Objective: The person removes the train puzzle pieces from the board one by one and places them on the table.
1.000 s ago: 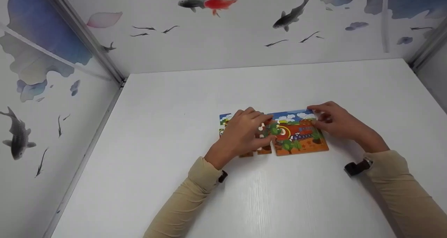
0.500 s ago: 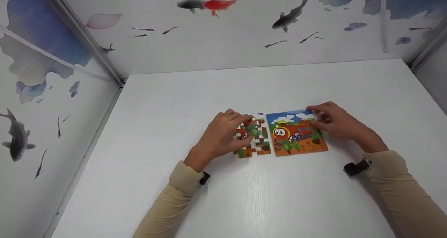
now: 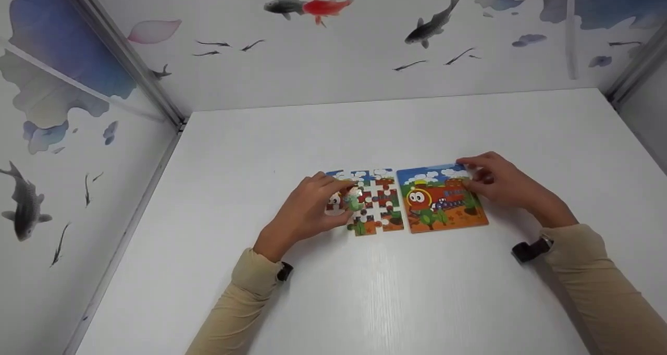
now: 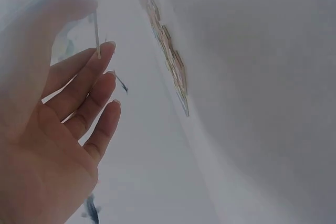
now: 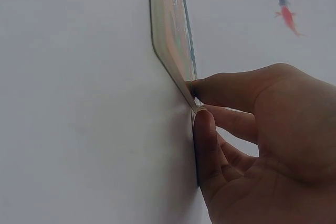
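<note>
My left hand (image 3: 307, 205) pinches a small jigsaw piece (image 3: 354, 199) between thumb and fingertips; in the left wrist view the piece (image 4: 97, 38) is edge-on, held apart from the table. Below and beside this hand, several jigsaw pieces (image 3: 386, 197) lie in spaced rows, with white gaps between them; the hand hides some on the left. To their right lies a thin picture board (image 3: 435, 198) with a red cartoon train, blue sky and orange ground. My right hand (image 3: 497, 182) grips that board at its far right corner, thumb and finger on its edge in the right wrist view.
Both things lie on a white table (image 3: 234, 188). A back wall (image 3: 333, 63) and a left wall (image 3: 62, 178), painted with fish and leaves, border it. A dark wrist strap (image 3: 531, 251) hangs under the right cuff.
My left hand has drawn leftward with the jigsaw piece, from the picture board's left edge to over the laid-out pieces. The train's face is now uncovered. The right hand stays in place.
</note>
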A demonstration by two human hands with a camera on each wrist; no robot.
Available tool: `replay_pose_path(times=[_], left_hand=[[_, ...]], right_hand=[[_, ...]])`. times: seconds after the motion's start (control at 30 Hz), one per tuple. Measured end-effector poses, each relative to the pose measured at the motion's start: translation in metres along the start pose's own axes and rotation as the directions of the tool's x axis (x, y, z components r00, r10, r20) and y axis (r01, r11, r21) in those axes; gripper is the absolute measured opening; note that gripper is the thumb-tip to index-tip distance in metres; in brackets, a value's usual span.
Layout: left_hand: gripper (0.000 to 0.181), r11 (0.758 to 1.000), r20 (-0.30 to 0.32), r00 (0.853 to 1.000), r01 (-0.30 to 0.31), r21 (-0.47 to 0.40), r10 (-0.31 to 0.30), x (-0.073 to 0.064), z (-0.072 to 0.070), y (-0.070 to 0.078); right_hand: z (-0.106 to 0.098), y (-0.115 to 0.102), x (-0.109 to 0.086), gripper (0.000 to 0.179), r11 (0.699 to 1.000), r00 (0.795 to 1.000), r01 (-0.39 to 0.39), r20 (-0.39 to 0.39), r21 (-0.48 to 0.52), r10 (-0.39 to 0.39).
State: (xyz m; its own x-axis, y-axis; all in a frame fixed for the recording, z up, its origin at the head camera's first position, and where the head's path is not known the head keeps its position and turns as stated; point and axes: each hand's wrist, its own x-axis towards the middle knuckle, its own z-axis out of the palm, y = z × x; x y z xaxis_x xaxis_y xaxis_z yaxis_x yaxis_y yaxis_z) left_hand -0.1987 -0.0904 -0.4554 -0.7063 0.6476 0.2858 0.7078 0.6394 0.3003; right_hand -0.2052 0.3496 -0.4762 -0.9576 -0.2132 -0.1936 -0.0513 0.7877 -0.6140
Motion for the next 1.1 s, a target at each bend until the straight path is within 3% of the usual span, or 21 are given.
replay_pose_path(times=[0.27,0.57,1.1], left_hand=[[0.056,0.999,0.070,0.997,0.036,-0.009,-0.035,-0.014,-0.003,-0.012],[0.052,0.998,0.114,0.993,0.040,-0.055,-0.034,-0.017,-0.008,-0.016],[0.051,0.993,0.277,0.959,0.086,-0.084,-0.060,-0.023,-0.007,-0.018]], right_hand=[[0.000,-0.002,0.000,0.056,1.000,1.000,-0.001,0.001,0.006,0.001],[0.001,-0.002,0.000,0.056,1.000,1.000,-0.009,0.004,0.008,0.009],[-0.001,0.000,-0.001,0.055,1.000,1.000,-0.006,-0.001,0.020,0.006]])
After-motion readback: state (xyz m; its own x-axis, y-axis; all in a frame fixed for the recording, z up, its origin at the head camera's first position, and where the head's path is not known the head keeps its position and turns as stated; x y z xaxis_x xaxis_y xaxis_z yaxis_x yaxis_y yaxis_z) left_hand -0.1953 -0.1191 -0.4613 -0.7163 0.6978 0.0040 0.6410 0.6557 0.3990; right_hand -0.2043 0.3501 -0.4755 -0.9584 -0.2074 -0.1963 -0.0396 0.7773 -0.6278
